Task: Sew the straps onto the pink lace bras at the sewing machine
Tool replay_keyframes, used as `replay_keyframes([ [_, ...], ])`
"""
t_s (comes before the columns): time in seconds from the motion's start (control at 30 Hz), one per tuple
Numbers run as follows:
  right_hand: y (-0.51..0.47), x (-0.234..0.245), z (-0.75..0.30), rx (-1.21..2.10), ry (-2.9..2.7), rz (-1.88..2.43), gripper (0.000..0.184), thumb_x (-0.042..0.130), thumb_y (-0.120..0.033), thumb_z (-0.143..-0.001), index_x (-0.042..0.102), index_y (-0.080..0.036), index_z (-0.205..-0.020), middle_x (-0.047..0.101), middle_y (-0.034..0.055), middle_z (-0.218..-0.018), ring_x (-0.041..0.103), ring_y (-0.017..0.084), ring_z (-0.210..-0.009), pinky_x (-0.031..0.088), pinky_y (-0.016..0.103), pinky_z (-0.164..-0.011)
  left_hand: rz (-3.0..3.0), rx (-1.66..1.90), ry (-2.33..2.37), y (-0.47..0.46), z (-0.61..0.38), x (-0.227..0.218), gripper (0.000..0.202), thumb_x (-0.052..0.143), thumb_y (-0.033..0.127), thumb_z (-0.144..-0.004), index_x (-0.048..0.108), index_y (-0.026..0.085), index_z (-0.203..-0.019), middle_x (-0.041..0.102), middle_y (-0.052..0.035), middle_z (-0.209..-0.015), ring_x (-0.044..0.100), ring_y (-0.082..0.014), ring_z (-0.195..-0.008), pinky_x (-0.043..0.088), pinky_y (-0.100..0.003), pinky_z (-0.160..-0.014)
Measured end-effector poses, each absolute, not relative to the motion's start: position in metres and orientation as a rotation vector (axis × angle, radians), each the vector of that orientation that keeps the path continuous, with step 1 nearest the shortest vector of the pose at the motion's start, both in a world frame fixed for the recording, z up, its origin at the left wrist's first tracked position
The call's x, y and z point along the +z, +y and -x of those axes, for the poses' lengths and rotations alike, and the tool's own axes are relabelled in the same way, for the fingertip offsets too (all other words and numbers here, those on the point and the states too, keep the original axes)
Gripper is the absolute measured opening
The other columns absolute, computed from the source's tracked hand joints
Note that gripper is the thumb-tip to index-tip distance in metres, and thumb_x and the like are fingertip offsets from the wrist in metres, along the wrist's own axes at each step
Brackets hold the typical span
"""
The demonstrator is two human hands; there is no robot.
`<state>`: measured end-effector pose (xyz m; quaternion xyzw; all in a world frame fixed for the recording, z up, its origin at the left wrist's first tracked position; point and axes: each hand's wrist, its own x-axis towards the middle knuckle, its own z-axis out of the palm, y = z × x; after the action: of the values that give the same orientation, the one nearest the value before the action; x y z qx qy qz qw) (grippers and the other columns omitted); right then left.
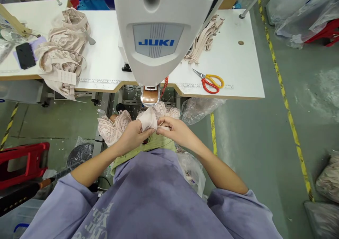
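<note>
A beige lace bra (113, 128) lies across my lap, its lace cups spread to both sides, below the front edge of the sewing table. My left hand (134, 134) is closed on a smooth, folded part of the bra, thumb on top. Right beside it, my right hand (177, 131) pinches a narrow edge of the same bra between thumb and fingers. Both hands nearly meet in front of my waist. Just above them hangs the white JUKI sewing machine head (164, 71), with a rounded metal and brown end (150, 96) beneath it.
On the white table (238, 69) lie scissors (212, 82) with red and yellow handles, a bundle of beige straps (205, 39), a heap of beige lace garments (65, 42) and a black phone (25, 56). A red stool (39, 164) stands at left; a plastic bag (201, 109) hangs under the table.
</note>
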<state>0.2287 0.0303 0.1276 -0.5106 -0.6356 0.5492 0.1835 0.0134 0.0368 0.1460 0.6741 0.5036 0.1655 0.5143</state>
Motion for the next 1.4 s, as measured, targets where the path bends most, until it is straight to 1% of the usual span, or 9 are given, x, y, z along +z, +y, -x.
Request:
replay_keyframes([
  [0.2,0.033,0.114,-0.228,1.624,-1.588,1.407,0.021,0.069,-0.041,-0.081,0.071,-0.02,-0.085,0.067,0.0007,-0.089,0.057,0.016,-0.081,0.04,0.03,-0.075,-1.525,0.353,1.242,0.043,-0.013,0.145,0.035,0.064,0.047,-0.085,0.067,0.013,-0.076,0.054,0.001,-0.065,0.047,-0.0133,-0.063,0.035,-0.024,-0.058],
  [0.43,0.024,0.095,-0.218,1.9,-1.07,1.366,0.032,0.076,-0.049,-0.075,0.072,-0.019,-0.086,0.057,-0.0029,-0.069,0.042,0.01,-0.059,0.031,0.026,-0.056,-1.382,0.436,1.214,0.049,-0.015,0.14,0.031,0.069,0.042,-0.081,0.068,0.012,-0.075,0.059,0.0006,-0.065,0.049,-0.0127,-0.063,0.035,-0.024,-0.059],
  [0.77,0.026,0.107,-0.214,1.606,-1.327,1.443,0.032,0.069,-0.049,-0.082,0.073,-0.02,-0.093,0.07,0.0023,-0.088,0.059,0.017,-0.079,0.043,0.029,-0.07,-1.161,0.615,1.198,0.048,-0.023,0.129,0.031,0.079,0.04,-0.075,0.064,0.013,-0.072,0.06,0.0019,-0.067,0.05,-0.0111,-0.062,0.039,-0.023,-0.059],
  [0.93,0.034,0.125,-0.214,1.201,-1.689,1.492,0.018,0.06,-0.035,-0.085,0.072,-0.021,-0.084,0.068,0.0035,-0.082,0.059,0.019,-0.08,0.041,0.03,-0.071,-1.079,0.725,1.152,0.046,-0.026,0.133,0.029,0.076,0.041,-0.081,0.068,0.014,-0.087,0.067,-0.001,-0.079,0.059,-0.0147,-0.072,0.047,-0.025,-0.068],
  [1.07,0.05,0.138,-0.224,1.466,-1.609,1.419,0.019,0.061,-0.036,-0.08,0.071,-0.021,-0.085,0.063,0.0002,-0.074,0.052,0.015,-0.065,0.037,0.028,-0.061,-1.148,0.764,1.129,0.037,-0.012,0.13,0.042,0.07,0.053,-0.086,0.069,0.015,-0.105,0.072,-0.0085,-0.104,0.065,-0.022,-0.095,0.051,-0.031,-0.084],
  [1.17,0.068,0.153,-0.229,1.737,-1.406,1.283,0.025,0.066,-0.039,-0.074,0.071,-0.02,-0.088,0.064,-0.0006,-0.074,0.051,0.013,-0.061,0.037,0.026,-0.058,-1.015,1.044,1.022,0.024,-0.007,0.116,0.07,0.058,0.074,-0.084,0.057,0.022,-0.131,0.069,-0.0116,-0.119,0.065,-0.0257,-0.11,0.051,-0.038,-0.093],
  [1.23,0.082,0.166,-0.228,1.882,-1.392,1.173,0.025,0.068,-0.038,-0.071,0.07,-0.019,-0.086,0.064,-0.0004,-0.074,0.052,0.013,-0.061,0.038,0.026,-0.059,-0.876,1.093,0.847,0.018,-0.009,0.108,0.092,0.033,0.088,-0.085,0.029,0.027,-0.154,0.068,-0.0132,-0.121,0.067,-0.0261,-0.106,0.053,-0.041,-0.087],
  [1.3,0.097,0.181,-0.226,1.992,-1.543,1.053,0.023,0.068,-0.037,-0.07,0.069,-0.019,-0.084,0.066,0.0,-0.076,0.054,0.013,-0.063,0.039,0.026,-0.061,-0.853,1.075,0.723,0.019,-0.011,0.107,0.1,0.016,0.091,-0.084,0.002,0.029,-0.162,0.066,-0.0159,-0.125,0.069,-0.0276,-0.103,0.055,-0.043,-0.082],
  [1.4,0.12,0.199,-0.221,1.814,-1.962,1.08,0.015,0.063,-0.032,-0.074,0.069,-0.02,-0.081,0.062,-0.0017,-0.072,0.049,0.012,-0.061,0.035,0.026,-0.059,-1.094,1.229,0.744,0.036,-0.001,0.115,0.098,0.028,0.089,-0.084,0.01,0.033,-0.162,0.059,-0.0159,-0.14,0.064,-0.0319,-0.118,0.054,-0.047,-0.09],
])
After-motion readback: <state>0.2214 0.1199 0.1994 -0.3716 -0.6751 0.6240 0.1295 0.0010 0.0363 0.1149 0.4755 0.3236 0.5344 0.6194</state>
